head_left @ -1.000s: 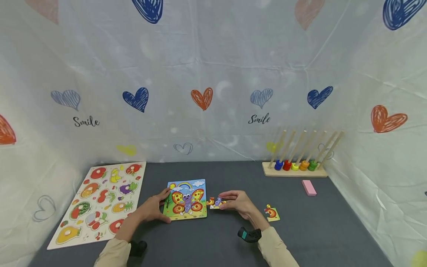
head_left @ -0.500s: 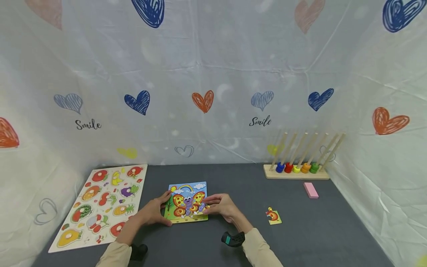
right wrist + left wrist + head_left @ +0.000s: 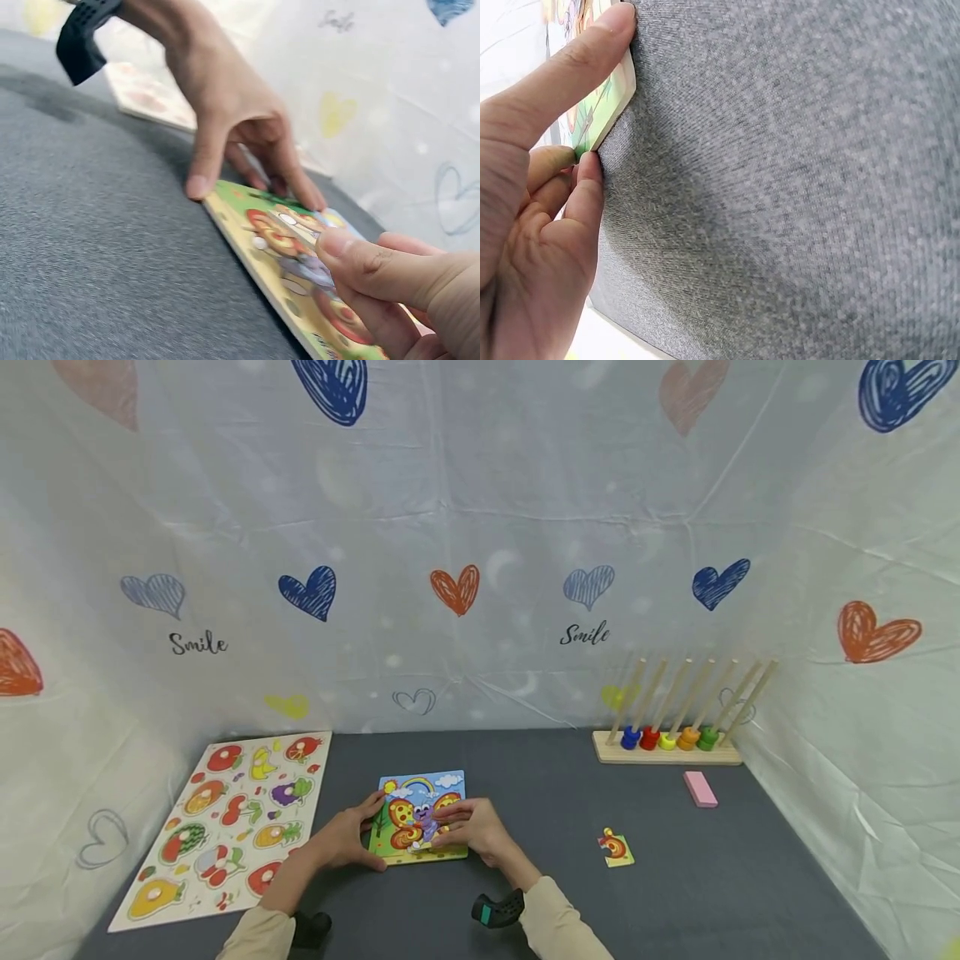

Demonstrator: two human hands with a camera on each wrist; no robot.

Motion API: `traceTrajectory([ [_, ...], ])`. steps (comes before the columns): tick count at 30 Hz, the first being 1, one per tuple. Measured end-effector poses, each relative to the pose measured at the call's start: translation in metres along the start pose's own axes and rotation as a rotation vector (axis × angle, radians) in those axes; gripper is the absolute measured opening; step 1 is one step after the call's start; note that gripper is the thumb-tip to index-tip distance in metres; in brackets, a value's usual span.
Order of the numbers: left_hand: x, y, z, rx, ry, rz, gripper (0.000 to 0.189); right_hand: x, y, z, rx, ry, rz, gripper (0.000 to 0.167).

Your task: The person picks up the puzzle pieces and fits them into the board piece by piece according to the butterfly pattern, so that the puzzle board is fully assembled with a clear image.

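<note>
A square butterfly puzzle board (image 3: 390, 852) lies on the grey table in the head view. My left hand (image 3: 347, 837) holds it at its left side; the left wrist view shows the thumb (image 3: 604, 37) along one edge and the fingertips (image 3: 589, 166) at the corner. My right hand (image 3: 483, 837) is over the board's right half, pinching a puzzle piece (image 3: 292, 223) between thumb and fingers. That piece is tilted close over the printed butterfly, partly covered by the fingers. Another puzzle piece (image 3: 617, 849), yellow-green with an orange swirl, lies on the table to the right.
A large fruit-picture board (image 3: 288, 847) lies at the left, near the left forearm. At the back right stands a wooden peg rack (image 3: 667, 758) with coloured rings, with a pink block (image 3: 701, 789) in front of it. A heart-printed sheet (image 3: 510, 693) hangs behind the table.
My right hand has moved left with the puzzle piece, from beside the board to over it. My left hand has stayed at the board's left side.
</note>
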State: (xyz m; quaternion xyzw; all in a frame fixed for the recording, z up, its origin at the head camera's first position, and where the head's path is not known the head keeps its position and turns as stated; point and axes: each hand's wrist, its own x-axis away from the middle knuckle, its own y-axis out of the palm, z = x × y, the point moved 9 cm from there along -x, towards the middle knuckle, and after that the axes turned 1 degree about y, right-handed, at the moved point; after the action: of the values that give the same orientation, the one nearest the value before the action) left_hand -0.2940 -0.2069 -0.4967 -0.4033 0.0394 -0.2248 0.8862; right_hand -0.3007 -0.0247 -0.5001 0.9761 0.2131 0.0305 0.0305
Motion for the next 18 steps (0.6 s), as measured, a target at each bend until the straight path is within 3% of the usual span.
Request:
traceTrajectory([
  [4,0.001,-0.001,0.001,0.012,0.004,-0.004,0.106,-0.002,0.008,0.000,0.067,-0.005,0.026,0.034],
  [18,0.002,-0.002,0.002,0.001,0.017,0.007,0.107,-0.004,0.016,-0.011,0.547,-0.126,0.156,0.027],
])
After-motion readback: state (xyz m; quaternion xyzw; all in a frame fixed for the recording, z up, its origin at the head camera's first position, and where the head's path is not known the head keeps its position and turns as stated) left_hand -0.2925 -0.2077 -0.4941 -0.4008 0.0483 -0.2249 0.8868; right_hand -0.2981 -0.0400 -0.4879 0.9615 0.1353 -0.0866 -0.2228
